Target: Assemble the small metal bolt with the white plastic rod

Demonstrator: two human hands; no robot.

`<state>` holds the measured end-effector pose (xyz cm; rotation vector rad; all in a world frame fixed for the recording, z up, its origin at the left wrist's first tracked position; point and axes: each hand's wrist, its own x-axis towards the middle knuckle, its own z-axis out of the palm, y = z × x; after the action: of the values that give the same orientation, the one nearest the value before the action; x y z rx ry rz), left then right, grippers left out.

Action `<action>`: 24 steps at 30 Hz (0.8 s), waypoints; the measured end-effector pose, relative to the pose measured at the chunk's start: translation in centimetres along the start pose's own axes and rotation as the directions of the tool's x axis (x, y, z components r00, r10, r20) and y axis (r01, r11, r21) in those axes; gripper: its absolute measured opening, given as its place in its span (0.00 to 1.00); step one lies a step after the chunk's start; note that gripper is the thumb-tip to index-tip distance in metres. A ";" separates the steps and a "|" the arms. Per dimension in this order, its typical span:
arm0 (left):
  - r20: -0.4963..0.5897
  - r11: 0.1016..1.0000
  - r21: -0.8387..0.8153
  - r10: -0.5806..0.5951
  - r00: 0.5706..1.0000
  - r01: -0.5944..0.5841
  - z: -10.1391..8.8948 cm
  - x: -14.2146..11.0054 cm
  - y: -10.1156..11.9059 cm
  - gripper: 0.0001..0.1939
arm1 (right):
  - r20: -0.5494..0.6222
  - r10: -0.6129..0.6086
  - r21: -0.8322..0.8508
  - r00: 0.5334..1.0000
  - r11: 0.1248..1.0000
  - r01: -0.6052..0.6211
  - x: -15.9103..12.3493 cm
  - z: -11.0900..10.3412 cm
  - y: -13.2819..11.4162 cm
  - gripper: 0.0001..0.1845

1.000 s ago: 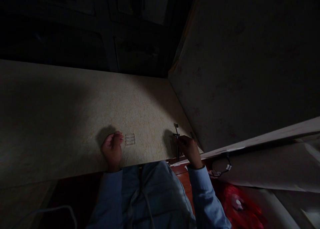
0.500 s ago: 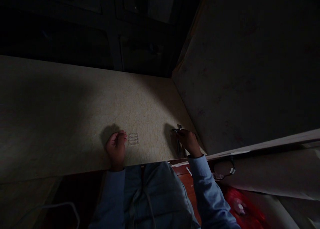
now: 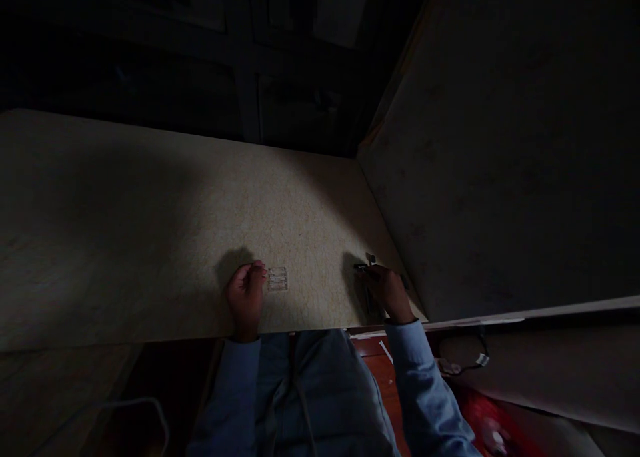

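My left hand (image 3: 245, 297) rests at the front of the tabletop with its fingers curled and its thumb against them. Whatever those fingers hold, if anything, is too dark to see. Just right of its fingertips lies a small clear case (image 3: 278, 279) with several slots. Farther right, my right hand (image 3: 390, 292) pinches a small dark razor-like piece (image 3: 360, 267) whose short crossbar points left. A small dark part (image 3: 371, 258) shows just beyond the fingers. Partly under the right hand, a long dark thin item (image 3: 369, 302) lies on the table.
The pale patterned tabletop (image 3: 300, 210) meets a wall (image 3: 500, 177) on the right and dark framed panels (image 3: 245, 97) at the back. Below the table are a white cable (image 3: 135, 402), a dark cord with a tag (image 3: 482, 360) and a red bag (image 3: 487, 417).
The whole view has shifted, so the table and both hands appear slightly farther right. Both hands keep nearly the same places and grips on the table.
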<state>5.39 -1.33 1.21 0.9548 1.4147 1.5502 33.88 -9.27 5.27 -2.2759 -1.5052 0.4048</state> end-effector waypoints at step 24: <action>0.002 1.000 0.017 -0.023 1.000 0.022 0.0 -0.1 0.1 0.13 | -0.162 0.045 0.061 0.986 0.998 -0.035 -4.4 -0.5 3.1 0.20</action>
<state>5.39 -1.44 1.30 0.9471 1.4348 1.5226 34.97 -14.48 4.38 -2.2384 -1.3521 0.2617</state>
